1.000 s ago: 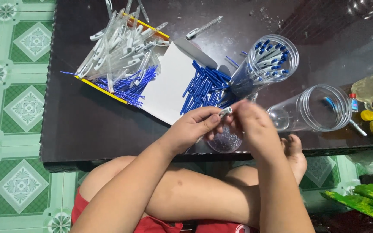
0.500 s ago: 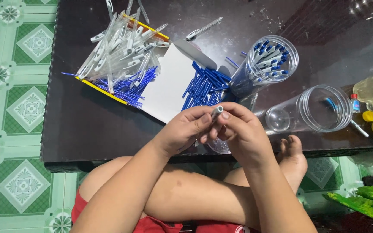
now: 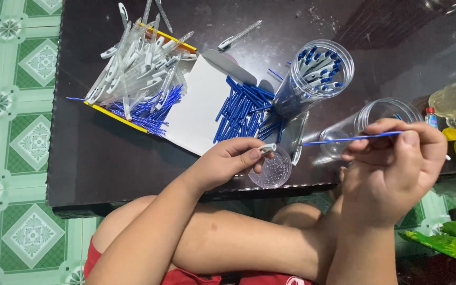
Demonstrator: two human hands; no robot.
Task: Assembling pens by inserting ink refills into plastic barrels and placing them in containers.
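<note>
My left hand (image 3: 228, 161) pinched a short white pen piece (image 3: 266, 148) between thumb and fingers, just above a small clear round dish (image 3: 273, 171) at the near edge of the dark worktop (image 3: 96, 153); I could not tell what the dish held. My right hand (image 3: 394, 163) gripped a thin blue refill (image 3: 352, 139) by one end, its tip pointing left toward the pen piece. Behind that refill lay a clear jar (image 3: 365, 124) on its side, nearly empty. Beyond it, a second clear jar (image 3: 315, 76) held white pens with blue caps. Loose blue tubes (image 3: 246, 108) lay on a white sheet (image 3: 196, 105), and a yellow-rimmed tray (image 3: 178, 41) carried clear pen barrels (image 3: 133, 68) over more blue refills (image 3: 146, 108).
</note>
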